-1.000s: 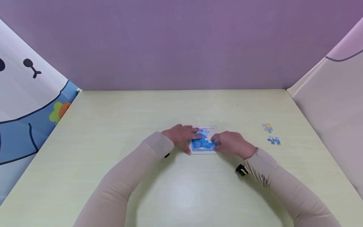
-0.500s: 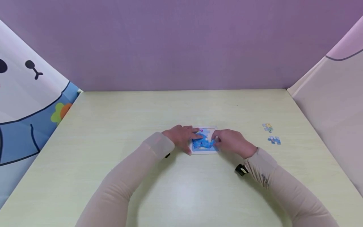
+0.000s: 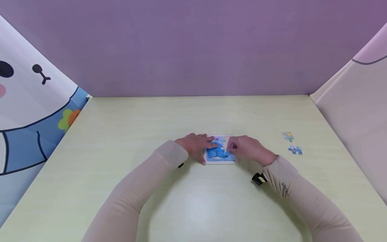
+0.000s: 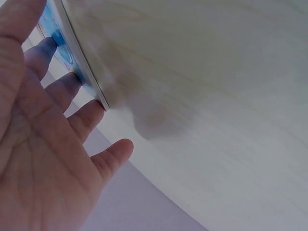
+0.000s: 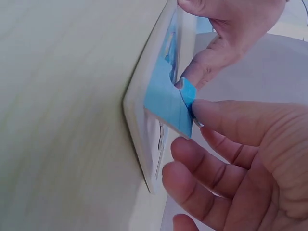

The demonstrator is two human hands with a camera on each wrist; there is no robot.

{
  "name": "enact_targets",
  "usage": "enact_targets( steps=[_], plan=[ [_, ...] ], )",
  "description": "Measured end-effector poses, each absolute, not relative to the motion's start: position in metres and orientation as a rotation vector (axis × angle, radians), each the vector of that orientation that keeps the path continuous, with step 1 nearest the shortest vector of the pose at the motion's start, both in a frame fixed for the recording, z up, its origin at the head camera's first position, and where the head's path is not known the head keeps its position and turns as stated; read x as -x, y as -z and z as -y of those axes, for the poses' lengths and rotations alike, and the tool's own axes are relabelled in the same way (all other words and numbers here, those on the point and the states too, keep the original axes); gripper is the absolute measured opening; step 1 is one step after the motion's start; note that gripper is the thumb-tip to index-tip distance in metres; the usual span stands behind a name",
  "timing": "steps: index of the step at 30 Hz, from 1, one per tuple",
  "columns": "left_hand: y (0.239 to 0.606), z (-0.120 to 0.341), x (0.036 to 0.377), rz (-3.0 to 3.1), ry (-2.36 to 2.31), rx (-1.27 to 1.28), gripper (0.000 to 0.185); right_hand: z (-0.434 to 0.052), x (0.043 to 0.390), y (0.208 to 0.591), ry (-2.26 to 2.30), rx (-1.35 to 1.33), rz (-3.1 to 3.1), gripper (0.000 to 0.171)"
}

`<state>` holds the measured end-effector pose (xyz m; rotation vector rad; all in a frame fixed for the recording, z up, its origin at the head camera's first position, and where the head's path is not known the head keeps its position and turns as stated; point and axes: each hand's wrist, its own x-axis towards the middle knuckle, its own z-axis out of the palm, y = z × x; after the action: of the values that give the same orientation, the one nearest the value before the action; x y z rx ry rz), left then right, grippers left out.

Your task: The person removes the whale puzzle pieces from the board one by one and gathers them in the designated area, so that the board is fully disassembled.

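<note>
A pale yellow-green wood-grain surface (image 3: 193,208) carries a small white puzzle tray (image 3: 220,161) near its middle, with blue pieces set in it. Well to the right lie two loose pieces, apart from each other: a yellowish piece (image 3: 288,135) farther back and a blue piece (image 3: 295,150) nearer.

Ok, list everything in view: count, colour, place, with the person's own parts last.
puzzle tray: one, white frame with a blue picture, middle of the table, between the hands.
blue piece: one, partly lifted from the tray's picture, at the right hand's fingertips.
loose pieces: two on the table, right of the tray; the farther one pale blue with yellow, the nearer one blue and white.
table: one, pale yellow-green.
back wall: one, purple.
side panels: two, a cartoon print on the left, pale pink on the right.
left hand: fingers straight, resting on the tray's left edge.
right hand: its grip pinches the blue piece.
</note>
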<state>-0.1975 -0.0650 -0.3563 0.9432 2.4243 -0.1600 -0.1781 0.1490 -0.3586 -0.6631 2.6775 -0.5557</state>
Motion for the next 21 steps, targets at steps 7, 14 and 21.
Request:
enact_targets(
  steps=[7, 14, 21],
  plan=[
    [0.355, 0.066, 0.198, -2.416, 0.147, -0.935, 0.082, -0.153, 0.175, 0.362, 0.681, 0.680, -2.651, 0.009],
    [0.355, 0.066, 0.197, -2.406, 0.126, -0.910, 0.082, -0.158, 0.170, 0.368, 0.829, 0.730, -2.658, 0.010],
    [0.353, 0.067, 0.196, -2.410, 0.134, -0.923, 0.081, -0.160, 0.169, 0.367, 0.876, 0.735, -2.667, 0.011]
  ],
)
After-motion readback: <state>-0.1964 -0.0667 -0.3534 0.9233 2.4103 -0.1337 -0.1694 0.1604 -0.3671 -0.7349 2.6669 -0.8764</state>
